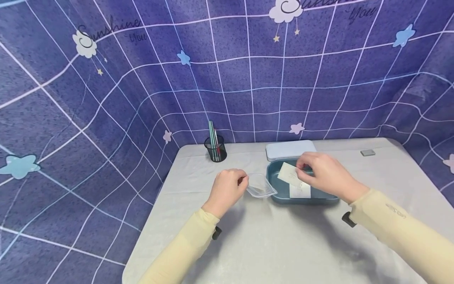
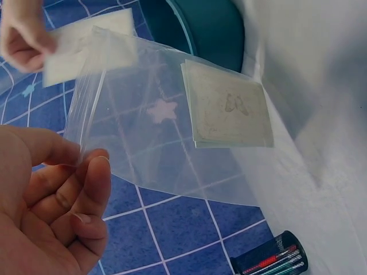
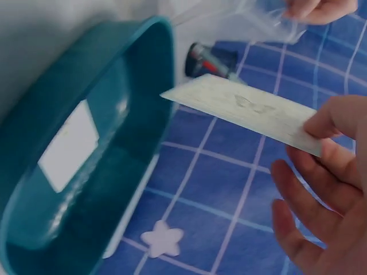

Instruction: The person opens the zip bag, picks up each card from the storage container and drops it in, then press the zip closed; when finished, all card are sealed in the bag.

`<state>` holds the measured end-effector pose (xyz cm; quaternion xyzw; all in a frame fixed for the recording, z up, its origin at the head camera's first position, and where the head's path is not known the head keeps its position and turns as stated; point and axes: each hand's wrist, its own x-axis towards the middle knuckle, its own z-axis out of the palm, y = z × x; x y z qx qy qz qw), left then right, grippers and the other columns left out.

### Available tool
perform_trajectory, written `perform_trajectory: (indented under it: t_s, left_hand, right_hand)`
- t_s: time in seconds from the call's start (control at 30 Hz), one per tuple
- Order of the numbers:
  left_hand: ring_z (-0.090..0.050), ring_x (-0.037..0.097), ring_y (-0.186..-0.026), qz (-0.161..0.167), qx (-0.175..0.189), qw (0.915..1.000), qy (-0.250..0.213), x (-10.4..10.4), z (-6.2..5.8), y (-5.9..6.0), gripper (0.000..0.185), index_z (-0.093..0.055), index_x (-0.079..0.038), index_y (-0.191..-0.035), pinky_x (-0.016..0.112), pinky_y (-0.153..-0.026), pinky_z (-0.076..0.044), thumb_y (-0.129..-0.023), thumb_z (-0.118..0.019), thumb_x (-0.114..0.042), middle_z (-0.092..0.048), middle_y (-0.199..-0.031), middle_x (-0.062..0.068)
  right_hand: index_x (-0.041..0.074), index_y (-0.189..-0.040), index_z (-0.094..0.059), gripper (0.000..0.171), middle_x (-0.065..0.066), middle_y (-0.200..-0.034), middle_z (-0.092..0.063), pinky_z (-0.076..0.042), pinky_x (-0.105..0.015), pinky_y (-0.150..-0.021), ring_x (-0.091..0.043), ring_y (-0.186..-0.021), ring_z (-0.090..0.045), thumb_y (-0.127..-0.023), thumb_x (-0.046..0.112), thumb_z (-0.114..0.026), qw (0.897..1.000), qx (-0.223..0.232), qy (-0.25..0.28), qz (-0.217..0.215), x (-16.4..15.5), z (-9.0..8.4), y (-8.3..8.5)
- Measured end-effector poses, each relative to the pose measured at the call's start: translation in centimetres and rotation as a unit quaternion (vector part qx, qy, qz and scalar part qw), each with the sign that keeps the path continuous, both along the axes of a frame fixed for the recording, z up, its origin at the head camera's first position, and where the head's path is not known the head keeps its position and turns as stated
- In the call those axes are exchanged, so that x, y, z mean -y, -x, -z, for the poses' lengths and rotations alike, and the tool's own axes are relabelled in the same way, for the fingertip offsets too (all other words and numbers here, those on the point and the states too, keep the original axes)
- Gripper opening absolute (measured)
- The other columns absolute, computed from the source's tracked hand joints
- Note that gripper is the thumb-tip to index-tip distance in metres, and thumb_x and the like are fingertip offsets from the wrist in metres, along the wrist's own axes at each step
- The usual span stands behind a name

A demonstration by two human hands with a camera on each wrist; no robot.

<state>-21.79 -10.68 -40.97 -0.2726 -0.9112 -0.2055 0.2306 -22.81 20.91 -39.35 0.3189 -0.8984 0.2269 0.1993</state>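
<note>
A clear zip bag (image 2: 149, 114) hangs from my left hand (image 1: 228, 187), which pinches it at its zip edge. Inside the bag lie several pale square paper cards (image 2: 232, 106), the top one with a faint butterfly print. My right hand (image 1: 324, 173) pinches a similar pale card (image 3: 246, 109) by one edge between thumb and fingers, above the teal basin (image 1: 305, 201). Another pale card (image 3: 70, 146) lies in the basin against its inner side. The bag is just left of the basin's rim.
Behind the basin lies a pale blue-white flat lid or case (image 1: 291, 149). A black mesh pen cup (image 1: 217, 154) with pencils stands at the back left. A small grey block (image 1: 367, 152) sits at the back right. A purple-blue patterned curtain (image 1: 227, 79) surrounds the white table (image 1: 248, 244).
</note>
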Motion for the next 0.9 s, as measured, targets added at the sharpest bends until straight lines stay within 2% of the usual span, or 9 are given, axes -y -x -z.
perform_trajectory:
  t_s: [0.2, 0.33, 0.43, 0.53, 0.67, 0.9]
  left_hand:
    - [-0.056, 0.008, -0.06, -0.008, 0.002, 1.0, 0.0, 0.0, 0.0, 0.1, 0.017, -0.076, -0.015, -0.077, 0.029, -0.06, -0.047, -0.089, -0.068, -0.006, -0.063, -0.067, -0.01]
    - [-0.051, 0.008, -0.057, -0.007, 0.0, 1.0, 0.001, 0.0, 0.0, 0.2, 0.02, -0.071, -0.017, -0.073, 0.028, -0.057, -0.044, -0.089, -0.067, -0.005, -0.056, -0.064, -0.011]
    - [-0.048, 0.009, -0.056, -0.005, -0.001, 1.0, 0.002, 0.0, -0.1, 0.2, 0.022, -0.069, -0.018, -0.071, 0.028, -0.056, -0.043, -0.089, -0.067, -0.005, -0.054, -0.063, -0.011]
    - [-0.049, 0.008, -0.056, -0.004, 0.0, 1.0, 0.003, 0.0, -0.1, 0.2, 0.02, -0.071, -0.017, -0.073, 0.027, -0.057, -0.043, -0.09, -0.068, -0.005, -0.055, -0.064, -0.011]
    - [-0.052, 0.008, -0.058, -0.006, 0.003, 1.0, 0.003, 0.1, -0.1, 0.1, 0.018, -0.074, -0.015, -0.076, 0.028, -0.058, -0.045, -0.09, -0.069, -0.006, -0.059, -0.066, -0.01]
    - [-0.055, 0.007, -0.059, -0.005, 0.005, 1.0, 0.002, 0.0, 0.0, -0.1, 0.017, -0.075, -0.014, -0.077, 0.028, -0.06, -0.047, -0.09, -0.069, -0.005, -0.062, -0.068, -0.009]
  right_hand:
    - [0.023, -0.087, -0.065, 0.009, 0.014, -0.086, -0.061, -0.051, -0.037, -0.067, -0.008, -0.078, -0.057, -0.085, 0.015, -0.069, 0.996, -0.074, 0.045, -0.021, 1.5, -2.0, -1.5]
    - [0.02, -0.088, -0.064, 0.005, 0.012, -0.086, -0.061, -0.05, -0.032, -0.068, -0.007, -0.08, -0.058, -0.085, 0.016, -0.066, 0.988, -0.121, 0.069, -0.063, 2.5, -3.0, -2.3]
    - [0.019, -0.088, -0.064, 0.005, 0.011, -0.087, -0.062, -0.05, -0.03, -0.07, -0.009, -0.082, -0.06, -0.085, 0.015, -0.065, 0.983, -0.138, 0.081, -0.091, 3.4, -3.2, -2.7]
    - [0.02, -0.088, -0.064, 0.005, 0.01, -0.088, -0.062, -0.051, -0.031, -0.07, -0.01, -0.083, -0.061, -0.086, 0.015, -0.064, 0.982, -0.138, 0.088, -0.1, 4.3, -3.0, -3.2]
    - [0.02, -0.086, -0.062, 0.004, 0.011, -0.087, -0.061, -0.05, -0.032, -0.07, -0.009, -0.081, -0.059, -0.088, 0.017, -0.063, 0.985, -0.12, 0.085, -0.094, 5.2, -2.3, -3.5]
    - [0.018, -0.085, -0.06, 0.007, 0.009, -0.09, -0.06, -0.048, -0.033, -0.068, -0.01, -0.078, -0.053, -0.087, 0.014, -0.065, 0.987, -0.118, 0.06, -0.091, 6.2, -0.3, -3.0]
